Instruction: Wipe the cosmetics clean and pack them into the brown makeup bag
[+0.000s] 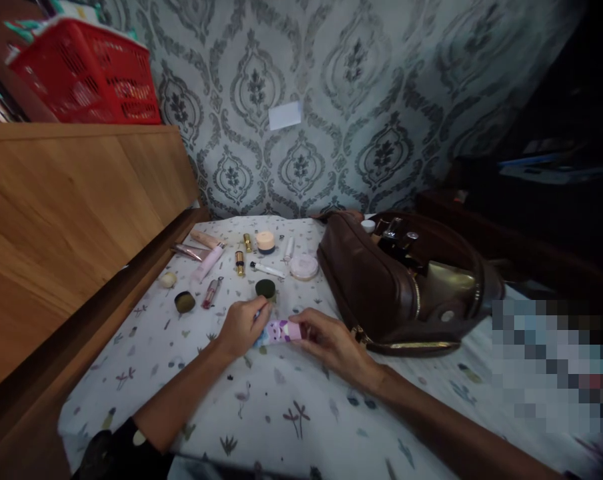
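Between my two hands is a small purple and blue tube (277, 331) with a cartoon print, held level just above the patterned sheet. The fingers of my left hand (243, 327) are closed around its left end and hide it. On the right, the thumb and fingers of my right hand (334, 340) pinch the pale purple end. Just behind my left fingertips lies a dark green round lid or pot (265, 289). A brown leather bag (369, 287) stands open to the right of my right hand, with bottles and a gold pouch (449, 283) inside.
On the bed sheet (261, 413) lie a round compact (304, 267), a cream jar with a dark base (265, 242), a gold lipstick (239, 263), a pink tube (207, 264) and an olive round item (185, 302). A wooden headboard (81, 187) bounds the left, under a red basket (89, 73).
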{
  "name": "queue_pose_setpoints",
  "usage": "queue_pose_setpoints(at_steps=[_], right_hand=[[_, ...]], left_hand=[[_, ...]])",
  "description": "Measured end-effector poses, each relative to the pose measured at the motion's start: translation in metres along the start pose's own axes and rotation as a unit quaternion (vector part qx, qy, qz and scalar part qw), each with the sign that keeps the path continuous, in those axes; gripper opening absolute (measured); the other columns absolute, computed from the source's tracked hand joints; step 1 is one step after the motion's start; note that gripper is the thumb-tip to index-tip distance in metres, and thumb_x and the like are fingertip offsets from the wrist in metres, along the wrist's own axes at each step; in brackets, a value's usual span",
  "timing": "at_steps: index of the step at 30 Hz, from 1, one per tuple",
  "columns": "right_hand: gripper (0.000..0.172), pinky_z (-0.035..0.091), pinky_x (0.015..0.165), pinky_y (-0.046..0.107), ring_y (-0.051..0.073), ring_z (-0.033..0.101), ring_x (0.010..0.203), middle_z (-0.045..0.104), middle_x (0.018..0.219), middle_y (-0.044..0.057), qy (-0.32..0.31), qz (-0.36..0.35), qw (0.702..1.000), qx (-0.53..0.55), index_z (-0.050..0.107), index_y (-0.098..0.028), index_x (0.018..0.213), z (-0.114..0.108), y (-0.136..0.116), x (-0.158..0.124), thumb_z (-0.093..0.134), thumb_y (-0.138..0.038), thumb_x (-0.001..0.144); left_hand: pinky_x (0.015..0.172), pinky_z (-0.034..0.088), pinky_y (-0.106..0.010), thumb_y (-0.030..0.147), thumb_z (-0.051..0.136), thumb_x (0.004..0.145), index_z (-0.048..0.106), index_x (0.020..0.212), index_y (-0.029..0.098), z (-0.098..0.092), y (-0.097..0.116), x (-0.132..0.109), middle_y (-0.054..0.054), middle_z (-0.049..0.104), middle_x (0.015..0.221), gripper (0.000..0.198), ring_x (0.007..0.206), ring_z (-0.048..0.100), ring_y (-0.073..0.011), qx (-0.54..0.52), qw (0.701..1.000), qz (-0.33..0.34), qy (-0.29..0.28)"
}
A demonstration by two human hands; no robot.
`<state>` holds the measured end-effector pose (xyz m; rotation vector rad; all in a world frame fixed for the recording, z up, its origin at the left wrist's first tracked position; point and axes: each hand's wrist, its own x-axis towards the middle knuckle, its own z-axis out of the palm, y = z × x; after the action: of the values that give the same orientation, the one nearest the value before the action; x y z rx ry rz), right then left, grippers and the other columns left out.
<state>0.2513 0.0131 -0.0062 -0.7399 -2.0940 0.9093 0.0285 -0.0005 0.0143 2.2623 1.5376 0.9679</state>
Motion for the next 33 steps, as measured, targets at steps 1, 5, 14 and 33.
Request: queue_pose_setpoints(at_steps=[1,5,14,33], right_hand=[[0.025,0.049,0.067,0.029,0.017,0.059,0.075,0.064,0.089,0.005,0.002,-0.01,1.0,-0.006,0.065,-0.02,0.107,-0.001,0.0,0.0,0.061,-0.04,0.092],[0.038,0.05,0.063,0.028,0.015,0.058,0.072,0.064,0.095,0.006,-0.001,-0.004,1.0,-0.024,0.061,-0.021,0.122,-0.002,-0.002,0.0,0.063,-0.043,0.091],[0.034,0.046,0.061,0.026,0.015,0.058,0.07,0.064,0.079,0.002,-0.018,0.072,0.997,0.009,0.065,-0.017,0.099,0.003,-0.003,0.0,0.059,-0.05,0.092],[0.05,0.04,0.059,0.029,0.013,0.047,0.059,0.05,0.063,0.0,-0.009,0.05,0.995,-0.081,0.048,-0.02,0.067,0.001,-0.013,-0.001,0.034,-0.054,0.101]], left_hand=[[0.055,0.032,-0.022,0.033,0.04,0.097,0.048,0.069,0.02,0.0,-0.001,0.0,0.005,0.042,0.056,0.032,0.052,0.042,-0.0102,-0.01,1.0,-0.005,0.0],[0.055,0.031,-0.022,0.033,0.041,0.096,0.048,0.068,0.019,0.0,-0.002,0.001,0.006,0.039,0.055,0.032,0.052,0.039,-0.0099,-0.021,1.0,-0.014,0.009],[0.055,0.031,-0.022,0.03,0.042,0.096,0.048,0.068,0.02,-0.002,0.006,-0.002,0.005,0.043,0.056,0.03,0.051,0.04,-0.0098,0.01,0.999,0.026,0.031],[0.055,0.033,-0.022,0.031,0.044,0.097,0.048,0.067,0.019,0.001,0.009,-0.005,0.005,0.043,0.056,0.032,0.051,0.042,-0.0094,-0.023,0.999,0.028,0.016]])
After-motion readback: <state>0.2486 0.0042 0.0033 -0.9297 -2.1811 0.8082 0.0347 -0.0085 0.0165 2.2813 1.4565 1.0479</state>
